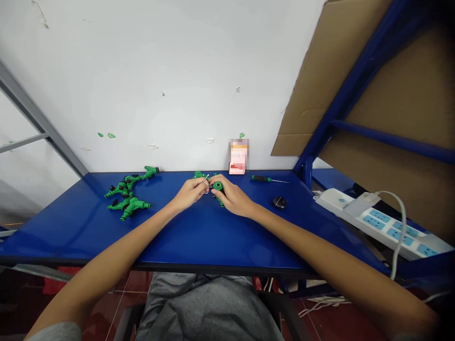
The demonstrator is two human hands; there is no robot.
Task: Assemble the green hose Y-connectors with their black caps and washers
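Note:
Both of my hands meet at the middle of the blue table (199, 232). My right hand (232, 196) is closed around a green plastic hose connector (218, 186) with a black inner ring. My left hand (190, 193) pinches a thin metal pin (205, 178) and holds its tip against the connector. Another green piece (198, 174) lies just behind my hands.
A pile of several green connectors (128, 196) lies at the left. A green-handled screwdriver (268, 179), a black round cap (279, 202) and a small box (238, 156) sit at the back right. A white power strip (377, 222) rests on the blue shelf frame at right.

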